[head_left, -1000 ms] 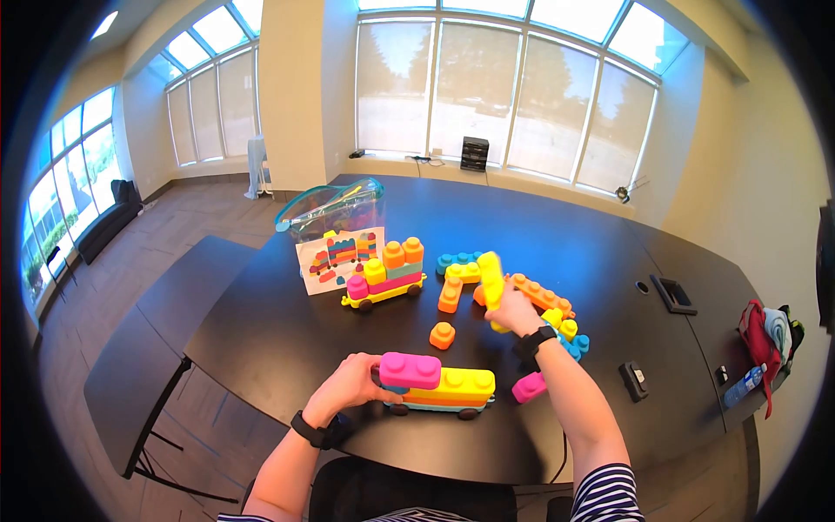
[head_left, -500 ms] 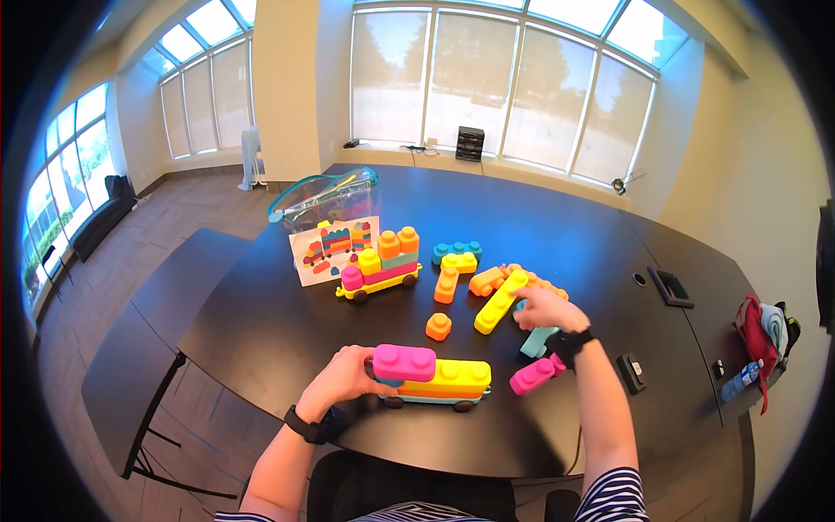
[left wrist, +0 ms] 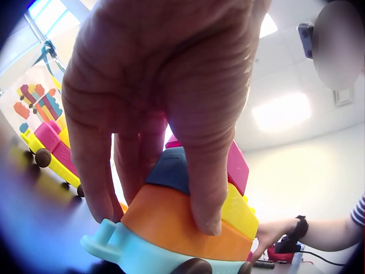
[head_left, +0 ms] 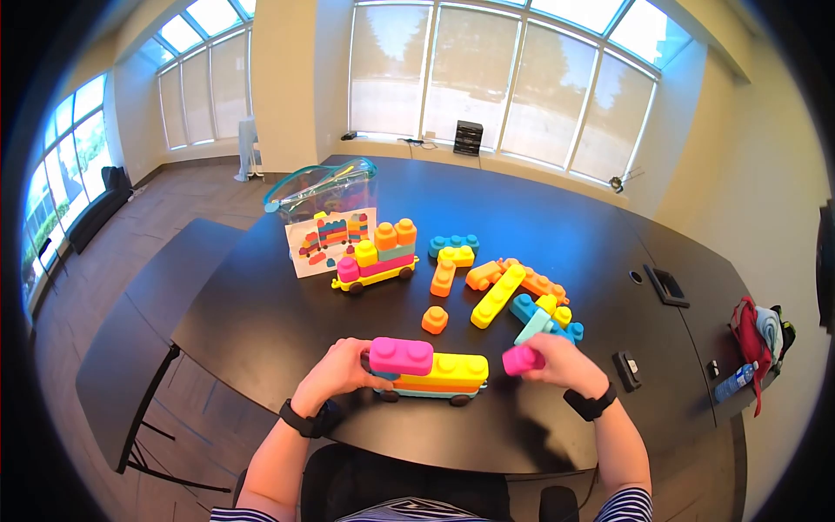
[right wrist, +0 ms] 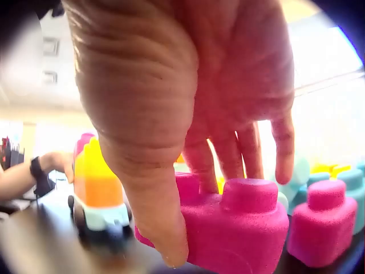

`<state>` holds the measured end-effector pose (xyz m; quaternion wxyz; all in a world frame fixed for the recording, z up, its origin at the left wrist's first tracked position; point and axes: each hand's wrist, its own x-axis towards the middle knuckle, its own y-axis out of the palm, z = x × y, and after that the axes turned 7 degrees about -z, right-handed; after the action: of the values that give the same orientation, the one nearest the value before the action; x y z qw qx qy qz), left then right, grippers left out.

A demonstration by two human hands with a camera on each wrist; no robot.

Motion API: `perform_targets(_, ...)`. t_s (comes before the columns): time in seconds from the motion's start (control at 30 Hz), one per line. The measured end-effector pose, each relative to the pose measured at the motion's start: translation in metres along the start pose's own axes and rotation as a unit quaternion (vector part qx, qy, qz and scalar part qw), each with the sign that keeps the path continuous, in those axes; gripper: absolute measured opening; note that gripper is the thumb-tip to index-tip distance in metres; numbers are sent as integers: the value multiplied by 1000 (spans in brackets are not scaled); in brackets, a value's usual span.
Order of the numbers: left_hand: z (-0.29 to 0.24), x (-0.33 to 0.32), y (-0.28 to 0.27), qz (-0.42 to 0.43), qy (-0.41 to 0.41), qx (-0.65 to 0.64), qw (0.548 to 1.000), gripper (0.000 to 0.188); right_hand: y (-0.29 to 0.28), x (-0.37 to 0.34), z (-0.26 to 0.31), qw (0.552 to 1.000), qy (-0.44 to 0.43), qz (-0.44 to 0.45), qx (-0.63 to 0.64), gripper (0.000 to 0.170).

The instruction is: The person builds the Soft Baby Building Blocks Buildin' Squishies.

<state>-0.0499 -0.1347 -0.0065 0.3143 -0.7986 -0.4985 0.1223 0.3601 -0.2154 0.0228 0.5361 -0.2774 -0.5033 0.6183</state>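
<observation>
My left hand [head_left: 346,369] grips the left end of a wheeled car of stacked blocks, its thumb [left wrist: 208,194] on the orange block [left wrist: 171,217] above the light blue base [left wrist: 154,256]. On top, a pink block [head_left: 400,355] sits at the left, beside a yellow block [head_left: 459,367]. My right hand [head_left: 564,365] pinches another pink block [head_left: 522,359] just right of the car. In the right wrist view, the thumb lies against that pink block [right wrist: 242,225], with the fingers at its far side. A smaller pink block [right wrist: 323,222] stands beside it.
Behind are a second block-built car [head_left: 380,261], a picture card [head_left: 317,248] and a clear bag [head_left: 326,191]. Loose blocks include a long yellow one [head_left: 498,297], an orange one [head_left: 435,319] and a light teal one [head_left: 533,326]. A black device [head_left: 626,371] lies at the right.
The right hand has let go of the long yellow block, which lies on the table, and has moved nearer the body, taking hold of a pink block. The left hand keeps its grip on the car.
</observation>
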Motion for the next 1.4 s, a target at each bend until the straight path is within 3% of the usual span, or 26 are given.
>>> perform_targets(0.03,-1,0,0,1,1,5,1000,57,-9,5,11,997,19,-18,77,57)
perform_targets(0.13,-3,1,-1,5,1,14,1000,58,-17,24,62,980,-85,-133,124,64)
perform_targets(0.2,-3,1,-1,6,-5,12,1000,58,-2,32,79,975,-105,-114,157,69)
perform_targets(0.33,-3,1,0,5,-2,18,1000,58,7,37,102,990,-94,-63,85,60)
perform_targets(0.57,-2,0,1,-3,1,12,1000,58,30,34,109,984,-97,-110,105,50)
perform_targets(0.77,-1,1,3,-5,-3,8,1000,56,42,33,110,981,-129,-139,32,37)
perform_targets(1.4,-6,-1,-1,-2,-7,-21,1000,54,40,31,115,990,-90,-99,53,43)
